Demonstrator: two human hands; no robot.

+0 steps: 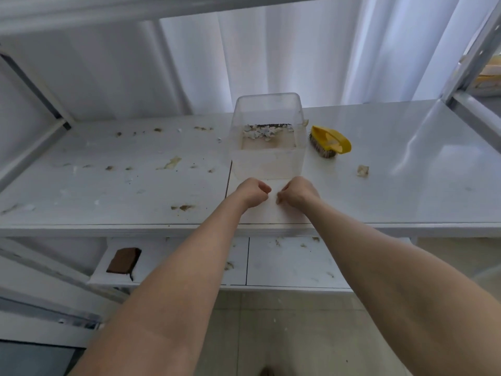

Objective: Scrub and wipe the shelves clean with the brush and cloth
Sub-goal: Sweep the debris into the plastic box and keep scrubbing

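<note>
left hand (253,192) fisted, holding nothing | right hand (296,191) seemingly pinches scrap (278,198) | brush (329,142) lies on shelf (406,191)

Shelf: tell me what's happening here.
A person seems to be picking debris off the dirty shelf by hand. The right hand pinches a small scrap; the left hand is curled beside it. The yellow brush lies untouched next to a clear container holding scraps.

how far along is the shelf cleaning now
Early. Done: scraps sit in the clear tub; the shelf's right side looks mostly clean. In hand: right hand pinches a scrap. To do: debris on its left side and the lower shelf; brush lies idle.
</note>
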